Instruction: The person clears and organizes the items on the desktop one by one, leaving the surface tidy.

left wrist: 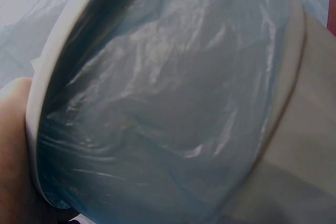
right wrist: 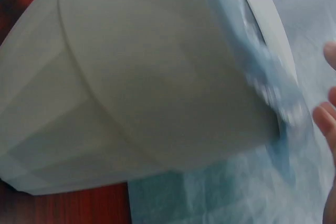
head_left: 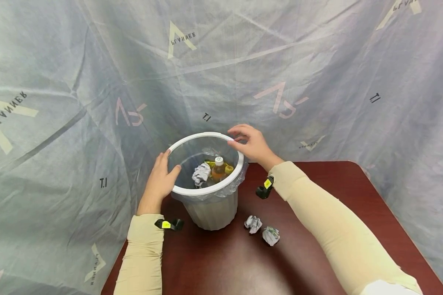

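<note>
A pale grey trash can [head_left: 211, 211] with a white rim [head_left: 201, 191] stands on the table, lined with a clear plastic bag [left wrist: 173, 77] that hangs over its outside. My left hand [head_left: 160, 178] grips the rim at the left, thumb over the inner side and fingers along the outside. At the far right of the rim is my right hand [head_left: 254, 143], its fingers spread and loosely bent, holding nothing; in the right wrist view its fingertips [right wrist: 324, 119] are beside the rim. Inside the can lie a capped bottle [head_left: 218, 170], crumpled paper [head_left: 201, 174] and something yellow.
Two crumpled paper balls, one nearer the can [head_left: 253, 224] and one further right [head_left: 271, 236], lie on the dark red table [head_left: 221, 262]. A grey printed sheet [head_left: 221, 73] hangs behind the table and at its sides.
</note>
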A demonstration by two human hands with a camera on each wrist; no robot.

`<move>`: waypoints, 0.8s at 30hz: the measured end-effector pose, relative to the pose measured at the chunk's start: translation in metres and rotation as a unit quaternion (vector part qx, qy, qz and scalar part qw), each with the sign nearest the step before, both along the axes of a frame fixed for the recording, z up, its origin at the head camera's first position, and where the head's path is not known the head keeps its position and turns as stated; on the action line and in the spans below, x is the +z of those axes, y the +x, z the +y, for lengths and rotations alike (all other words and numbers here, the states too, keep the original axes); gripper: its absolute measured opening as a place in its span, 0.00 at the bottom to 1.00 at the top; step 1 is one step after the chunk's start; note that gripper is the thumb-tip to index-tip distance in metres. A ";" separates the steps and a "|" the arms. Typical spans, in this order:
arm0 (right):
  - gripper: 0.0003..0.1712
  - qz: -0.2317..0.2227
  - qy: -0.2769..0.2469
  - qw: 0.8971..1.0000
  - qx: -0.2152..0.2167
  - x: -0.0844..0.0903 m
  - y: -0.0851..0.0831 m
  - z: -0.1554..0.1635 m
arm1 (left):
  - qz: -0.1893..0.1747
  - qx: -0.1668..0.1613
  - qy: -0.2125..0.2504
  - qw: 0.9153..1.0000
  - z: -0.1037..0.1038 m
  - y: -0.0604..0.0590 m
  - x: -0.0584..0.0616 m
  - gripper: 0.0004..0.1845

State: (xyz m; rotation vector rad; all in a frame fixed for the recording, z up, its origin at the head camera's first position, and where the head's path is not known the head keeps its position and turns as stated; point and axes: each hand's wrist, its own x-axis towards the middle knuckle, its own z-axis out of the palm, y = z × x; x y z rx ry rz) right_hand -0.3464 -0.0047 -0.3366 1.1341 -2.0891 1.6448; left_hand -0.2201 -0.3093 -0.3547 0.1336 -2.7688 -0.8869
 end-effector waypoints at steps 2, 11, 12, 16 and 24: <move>0.20 0.012 -0.024 0.999 -0.027 -0.005 0.003 0.010 | -0.002 0.002 -0.002 1.000 -0.001 0.001 -0.002 0.39; 0.20 -0.027 -0.020 0.993 -0.116 -0.035 0.025 0.059 | 0.002 -0.008 -0.006 1.000 0.000 0.000 -0.003 0.39; 0.21 -0.035 -0.012 0.993 -0.117 -0.042 0.027 0.063 | -0.001 -0.008 -0.006 1.000 0.000 0.000 -0.003 0.39; 0.23 -0.074 0.011 0.992 -0.098 -0.070 0.030 0.072 | -0.004 -0.001 -0.008 1.000 -0.002 0.000 -0.005 0.39; 0.26 -0.091 0.063 0.991 -0.078 -0.157 0.025 0.071 | 0.001 -0.005 -0.001 1.000 -0.003 -0.002 -0.002 0.39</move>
